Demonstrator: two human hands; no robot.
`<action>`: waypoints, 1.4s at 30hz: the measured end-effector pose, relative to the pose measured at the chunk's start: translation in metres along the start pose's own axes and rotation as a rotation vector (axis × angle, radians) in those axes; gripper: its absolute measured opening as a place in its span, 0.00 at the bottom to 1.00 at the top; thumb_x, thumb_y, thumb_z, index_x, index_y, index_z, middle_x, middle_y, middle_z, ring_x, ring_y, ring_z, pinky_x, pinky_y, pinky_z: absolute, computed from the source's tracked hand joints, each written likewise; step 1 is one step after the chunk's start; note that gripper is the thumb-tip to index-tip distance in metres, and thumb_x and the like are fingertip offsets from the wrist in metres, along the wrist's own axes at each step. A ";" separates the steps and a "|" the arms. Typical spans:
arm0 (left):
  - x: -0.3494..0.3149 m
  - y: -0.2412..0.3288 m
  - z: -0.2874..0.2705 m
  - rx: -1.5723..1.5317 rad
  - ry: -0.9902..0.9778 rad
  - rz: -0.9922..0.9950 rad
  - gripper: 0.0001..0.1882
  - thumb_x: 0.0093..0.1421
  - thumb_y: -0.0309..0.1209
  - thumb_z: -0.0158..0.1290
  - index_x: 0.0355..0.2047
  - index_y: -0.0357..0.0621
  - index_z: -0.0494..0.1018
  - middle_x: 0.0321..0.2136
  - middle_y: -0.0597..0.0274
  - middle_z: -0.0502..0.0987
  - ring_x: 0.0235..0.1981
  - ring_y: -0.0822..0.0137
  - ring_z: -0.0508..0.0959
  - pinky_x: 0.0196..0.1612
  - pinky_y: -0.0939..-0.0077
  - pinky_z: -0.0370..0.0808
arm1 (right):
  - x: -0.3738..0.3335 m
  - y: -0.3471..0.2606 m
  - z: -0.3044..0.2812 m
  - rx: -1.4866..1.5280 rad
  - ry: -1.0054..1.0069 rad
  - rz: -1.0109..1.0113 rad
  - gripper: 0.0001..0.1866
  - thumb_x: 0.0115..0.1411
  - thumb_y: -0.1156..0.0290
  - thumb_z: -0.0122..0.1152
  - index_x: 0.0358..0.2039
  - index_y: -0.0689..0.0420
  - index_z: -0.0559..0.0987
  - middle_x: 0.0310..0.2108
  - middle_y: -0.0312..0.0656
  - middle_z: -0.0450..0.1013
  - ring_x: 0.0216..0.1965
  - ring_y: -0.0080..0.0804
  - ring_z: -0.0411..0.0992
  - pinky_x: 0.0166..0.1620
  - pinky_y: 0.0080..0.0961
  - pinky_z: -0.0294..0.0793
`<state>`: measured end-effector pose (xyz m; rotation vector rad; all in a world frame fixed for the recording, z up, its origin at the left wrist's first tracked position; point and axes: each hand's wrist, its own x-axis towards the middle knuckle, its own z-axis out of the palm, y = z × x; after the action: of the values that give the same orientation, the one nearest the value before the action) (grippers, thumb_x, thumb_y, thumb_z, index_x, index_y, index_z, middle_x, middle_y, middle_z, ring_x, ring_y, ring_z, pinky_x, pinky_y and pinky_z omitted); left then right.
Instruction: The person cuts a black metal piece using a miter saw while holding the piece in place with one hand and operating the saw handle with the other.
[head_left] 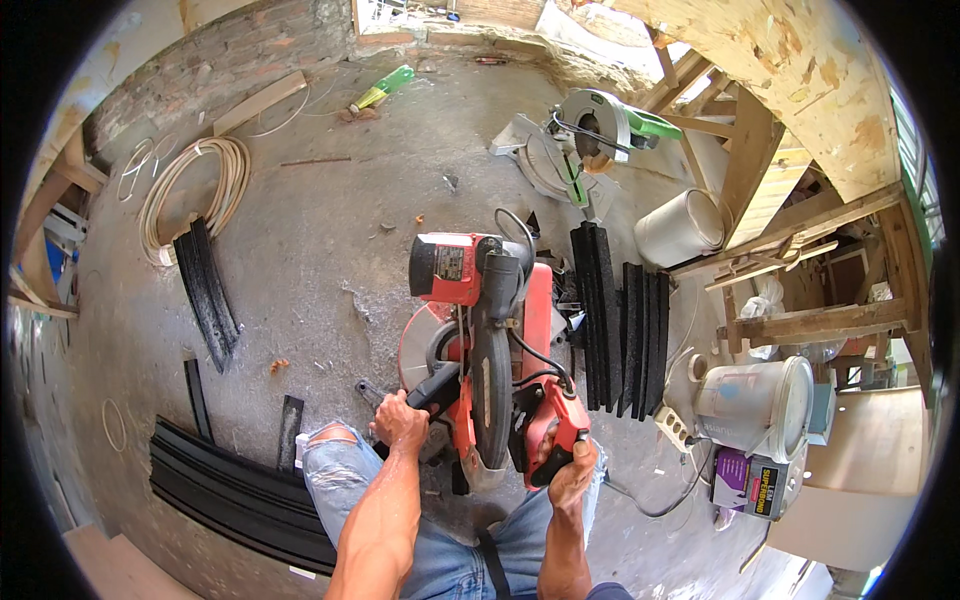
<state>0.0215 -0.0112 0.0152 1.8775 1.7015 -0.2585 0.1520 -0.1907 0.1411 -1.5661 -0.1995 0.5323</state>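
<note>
A red and black miter saw [490, 370] stands on the floor between my knees, its dark blade guard upright in the middle. My left hand [402, 422] is closed round a black knob-like grip [436, 388] on the saw's left side. On the right, my right hand [572, 475] wraps the red handle [556, 432] of the saw, thumb on top. The blade edge and whatever lies under the saw head are hidden. Just right of the saw lie long black ribbed strips [598, 315], side by side.
More black strips [245, 490] lie at my left, with a shorter bundle [205, 290] beside a coiled hose [200, 190]. A green miter saw [600, 130] stands farther back. Buckets [680, 228], a power strip [674, 428], a cable and wooden frames [820, 325] crowd the right.
</note>
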 end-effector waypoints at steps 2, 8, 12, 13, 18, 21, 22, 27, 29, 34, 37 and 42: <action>0.001 0.002 0.002 0.026 -0.020 -0.001 0.17 0.48 0.37 0.60 0.40 0.49 0.77 0.40 0.56 0.77 0.47 0.48 0.77 0.51 0.38 0.70 | 0.001 0.000 -0.002 0.005 -0.001 -0.013 0.40 0.58 0.30 0.45 0.34 0.63 0.75 0.21 0.37 0.70 0.20 0.23 0.68 0.24 0.20 0.65; -0.002 0.002 -0.010 0.038 -0.047 -0.029 0.18 0.48 0.38 0.60 0.41 0.49 0.77 0.40 0.56 0.77 0.48 0.48 0.77 0.53 0.38 0.69 | 0.000 0.002 0.002 0.011 -0.026 0.022 0.41 0.57 0.29 0.45 0.35 0.63 0.74 0.20 0.36 0.70 0.20 0.23 0.68 0.23 0.20 0.65; -0.001 0.002 -0.001 0.024 -0.018 -0.010 0.18 0.48 0.37 0.60 0.40 0.48 0.77 0.40 0.56 0.77 0.48 0.49 0.77 0.52 0.40 0.70 | -0.001 0.001 0.002 0.012 0.022 0.013 0.42 0.56 0.28 0.45 0.36 0.63 0.74 0.20 0.36 0.70 0.19 0.23 0.68 0.23 0.20 0.65; 0.000 0.001 0.000 0.016 -0.009 -0.012 0.17 0.47 0.36 0.60 0.39 0.48 0.77 0.40 0.56 0.77 0.47 0.49 0.77 0.52 0.40 0.70 | 0.000 0.002 0.003 0.010 0.025 0.013 0.42 0.56 0.28 0.45 0.36 0.63 0.74 0.20 0.36 0.70 0.19 0.23 0.68 0.23 0.20 0.65; 0.003 -0.007 0.006 -0.021 0.018 0.003 0.17 0.44 0.33 0.58 0.37 0.47 0.78 0.39 0.55 0.77 0.46 0.49 0.77 0.50 0.41 0.71 | 0.000 -0.005 0.003 -0.005 -0.011 0.018 0.42 0.55 0.27 0.47 0.35 0.63 0.74 0.20 0.36 0.70 0.19 0.23 0.68 0.23 0.20 0.65; 0.004 -0.006 0.006 -0.015 0.012 0.018 0.18 0.44 0.32 0.58 0.38 0.47 0.77 0.40 0.55 0.77 0.46 0.49 0.78 0.49 0.41 0.72 | 0.000 0.002 0.002 -0.003 0.005 0.016 0.42 0.55 0.27 0.46 0.34 0.63 0.74 0.20 0.36 0.70 0.19 0.22 0.68 0.23 0.19 0.65; 0.003 -0.005 0.005 -0.007 0.001 0.012 0.18 0.45 0.33 0.58 0.39 0.48 0.77 0.40 0.54 0.77 0.46 0.49 0.78 0.50 0.41 0.71 | -0.001 0.004 0.002 -0.003 0.026 0.015 0.42 0.55 0.27 0.46 0.34 0.63 0.74 0.20 0.36 0.70 0.19 0.22 0.68 0.23 0.19 0.65; 0.002 -0.003 0.000 0.011 -0.030 -0.003 0.18 0.47 0.34 0.58 0.40 0.48 0.77 0.41 0.55 0.76 0.48 0.49 0.77 0.52 0.39 0.70 | -0.001 0.004 0.002 -0.018 0.028 0.012 0.43 0.55 0.26 0.45 0.34 0.63 0.74 0.20 0.36 0.70 0.19 0.22 0.68 0.22 0.19 0.65; 0.001 0.000 -0.002 0.014 -0.050 -0.016 0.17 0.49 0.35 0.58 0.41 0.49 0.77 0.41 0.55 0.76 0.49 0.49 0.77 0.53 0.38 0.70 | -0.001 0.003 0.002 -0.017 0.021 0.012 0.43 0.55 0.26 0.45 0.34 0.63 0.74 0.21 0.36 0.70 0.19 0.22 0.68 0.22 0.19 0.65; 0.003 -0.001 0.004 0.025 -0.035 -0.018 0.20 0.46 0.35 0.60 0.42 0.50 0.77 0.42 0.55 0.77 0.48 0.48 0.77 0.51 0.43 0.71 | -0.001 -0.001 0.003 -0.002 0.011 0.002 0.44 0.55 0.25 0.44 0.34 0.63 0.73 0.21 0.36 0.70 0.19 0.22 0.67 0.22 0.20 0.66; 0.003 -0.007 0.005 0.030 -0.015 -0.009 0.20 0.46 0.35 0.59 0.42 0.50 0.77 0.42 0.55 0.77 0.48 0.47 0.77 0.51 0.41 0.71 | 0.000 0.000 0.002 -0.012 -0.038 -0.007 0.43 0.55 0.26 0.44 0.34 0.62 0.73 0.21 0.36 0.69 0.19 0.22 0.67 0.22 0.20 0.66; 0.001 -0.001 0.001 0.008 -0.049 0.016 0.17 0.48 0.32 0.55 0.41 0.48 0.77 0.41 0.53 0.76 0.48 0.47 0.77 0.53 0.34 0.68 | -0.001 -0.002 0.001 -0.001 -0.011 0.001 0.43 0.56 0.26 0.45 0.34 0.62 0.74 0.20 0.36 0.69 0.19 0.22 0.67 0.22 0.20 0.66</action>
<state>0.0213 -0.0107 0.0131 1.8743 1.6547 -0.3038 0.1512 -0.1897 0.1432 -1.5647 -0.2080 0.5416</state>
